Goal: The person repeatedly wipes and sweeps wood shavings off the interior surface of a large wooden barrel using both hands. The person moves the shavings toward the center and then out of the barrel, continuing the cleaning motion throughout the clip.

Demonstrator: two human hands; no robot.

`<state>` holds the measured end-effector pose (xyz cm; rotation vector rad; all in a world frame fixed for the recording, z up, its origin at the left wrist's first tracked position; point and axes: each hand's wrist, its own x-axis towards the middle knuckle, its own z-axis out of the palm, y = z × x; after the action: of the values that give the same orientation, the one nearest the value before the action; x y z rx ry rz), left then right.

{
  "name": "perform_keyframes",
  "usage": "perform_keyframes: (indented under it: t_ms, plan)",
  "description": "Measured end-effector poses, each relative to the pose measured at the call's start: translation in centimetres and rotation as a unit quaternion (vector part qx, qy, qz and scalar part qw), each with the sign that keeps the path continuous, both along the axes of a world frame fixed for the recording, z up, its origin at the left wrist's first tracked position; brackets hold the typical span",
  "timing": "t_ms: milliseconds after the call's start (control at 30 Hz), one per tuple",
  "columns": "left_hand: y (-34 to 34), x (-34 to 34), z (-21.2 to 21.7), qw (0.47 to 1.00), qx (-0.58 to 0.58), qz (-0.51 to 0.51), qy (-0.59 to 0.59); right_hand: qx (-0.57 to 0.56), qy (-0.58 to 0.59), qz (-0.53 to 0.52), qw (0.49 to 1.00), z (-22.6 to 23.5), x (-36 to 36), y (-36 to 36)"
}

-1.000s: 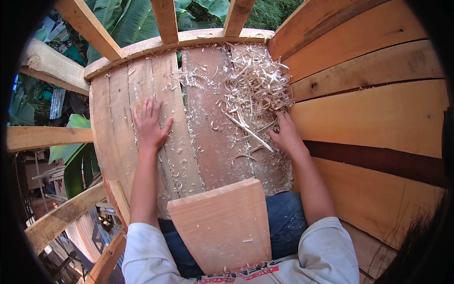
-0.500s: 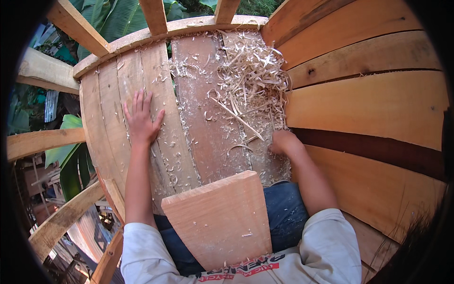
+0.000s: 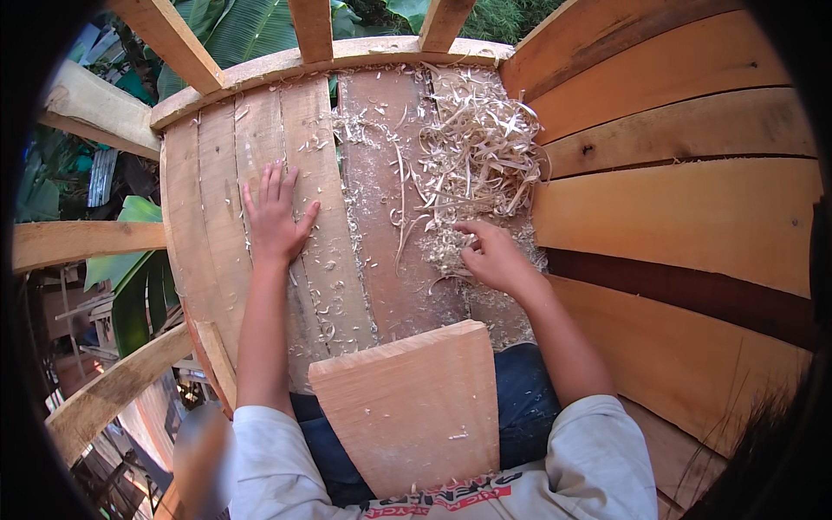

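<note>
My left hand (image 3: 281, 212) lies flat on the pale planks (image 3: 217, 182) of the wooden floor, palm down with the fingers a little spread. On the right, my right hand (image 3: 496, 256) is at the near edge of a heap of curled wood shavings (image 3: 485, 156). Its index finger points left and its thumb stands apart; the other fingers are curled and partly hidden. I see nothing held in it. Left of that hand, a long thin shaving (image 3: 402, 208) lies on a reddish plank (image 3: 377, 156). A broad sawn board (image 3: 412, 407) leans against my body over my lap.
A wall of orange-brown planks (image 3: 676, 208) rises on the right, with a dark gap between two of them. A curved wooden rim (image 3: 347, 54) and upright ribs (image 3: 310, 30) border the far and left sides. Large green leaves (image 3: 234, 39) grow beyond. A blurred shape shows at lower left.
My right hand has moved forward and left from beside the wall, and its index finger now shows. The long thin shavings have shifted left. My left hand stays flat on the planks.
</note>
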<state>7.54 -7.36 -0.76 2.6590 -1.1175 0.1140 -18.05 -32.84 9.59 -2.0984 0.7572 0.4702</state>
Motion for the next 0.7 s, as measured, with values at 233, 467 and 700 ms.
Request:
perform_keyframes:
  t_ms: [233, 467, 700]
  plan:
    - [-0.4, 0.0, 0.3, 1.000, -0.011, -0.003, 0.000, -0.282, -0.067, 0.067, 0.955, -3.9, -1.3, 1.7]
    - [0.2, -0.1, 0.1, 1.000, -0.005, 0.008, 0.004, -0.187, -0.096, 0.047, 0.977, 0.1, 2.2, 2.9]
    - [-0.1, -0.1, 0.2, 1.000, 0.000, 0.006, 0.008, -0.221, -0.207, 0.188, 0.934, -3.2, 5.2, 4.3]
